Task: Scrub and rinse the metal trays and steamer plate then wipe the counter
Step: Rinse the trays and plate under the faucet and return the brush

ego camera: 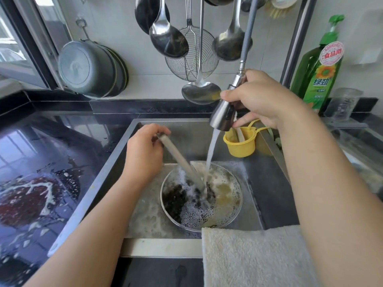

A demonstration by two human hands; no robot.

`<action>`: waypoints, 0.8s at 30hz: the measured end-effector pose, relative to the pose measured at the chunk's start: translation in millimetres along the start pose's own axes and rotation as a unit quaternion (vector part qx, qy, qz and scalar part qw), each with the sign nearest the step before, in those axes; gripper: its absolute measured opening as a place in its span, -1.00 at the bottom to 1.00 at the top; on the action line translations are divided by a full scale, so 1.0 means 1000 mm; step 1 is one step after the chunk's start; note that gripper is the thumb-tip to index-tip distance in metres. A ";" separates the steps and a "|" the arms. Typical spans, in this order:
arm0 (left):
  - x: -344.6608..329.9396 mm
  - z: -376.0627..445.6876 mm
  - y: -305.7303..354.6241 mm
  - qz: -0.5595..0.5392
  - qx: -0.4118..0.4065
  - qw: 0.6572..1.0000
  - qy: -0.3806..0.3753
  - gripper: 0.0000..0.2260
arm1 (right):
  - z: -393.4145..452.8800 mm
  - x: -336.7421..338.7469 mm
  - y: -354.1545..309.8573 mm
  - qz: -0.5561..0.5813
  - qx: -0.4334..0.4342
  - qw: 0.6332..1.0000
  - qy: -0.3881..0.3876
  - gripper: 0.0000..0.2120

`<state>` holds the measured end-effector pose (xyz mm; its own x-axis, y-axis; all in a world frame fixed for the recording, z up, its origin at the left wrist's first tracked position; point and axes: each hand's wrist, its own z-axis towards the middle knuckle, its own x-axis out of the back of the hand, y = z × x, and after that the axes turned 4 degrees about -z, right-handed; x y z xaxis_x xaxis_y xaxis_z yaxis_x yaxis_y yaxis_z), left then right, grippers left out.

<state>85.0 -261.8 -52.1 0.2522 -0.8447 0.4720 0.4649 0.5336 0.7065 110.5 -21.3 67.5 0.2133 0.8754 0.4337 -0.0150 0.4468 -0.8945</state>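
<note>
Right hand [263, 100] fingers grip the spray head [222, 116], rinsing a foamy bowl [234, 204]; left hand [145, 152] fingers hold a metal handle [180, 160].

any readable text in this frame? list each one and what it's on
"食品用": round red-and-white sticker on the green dish soap bottle.
"绿劲": large white characters on the same bottle's label, under the sunflower picture.
Small print ringing the sticker and below "绿劲": too blurred to read.
Markings on the clear cup beside the bottle: too faint to read.
</note>
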 end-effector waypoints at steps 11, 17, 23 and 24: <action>-0.008 0.000 -0.004 -0.189 0.078 0.979 -0.012 -0.67 | -0.011 -0.039 -0.023 0.153 0.054 0.986 -0.027 -0.90; -0.012 0.001 -0.004 -0.090 0.018 0.994 -0.059 -0.63 | -0.006 -0.044 -0.018 0.145 0.051 0.988 0.009 -0.82; -0.010 -0.008 -0.007 -0.173 -0.009 0.976 -0.131 -0.70 | 0.010 -0.045 -0.002 0.104 0.054 0.991 0.070 -0.76; -0.010 -0.007 -0.007 -0.196 0.004 0.972 -0.132 -0.64 | 0.012 -0.044 0.001 0.085 0.056 0.991 0.084 -0.75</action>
<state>85.4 -257.2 -65.1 -0.1703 -0.9435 0.2843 0.4750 0.1742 0.8626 89.2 -56.9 49.1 0.3571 0.9014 0.2450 -0.1708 0.3209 -0.9316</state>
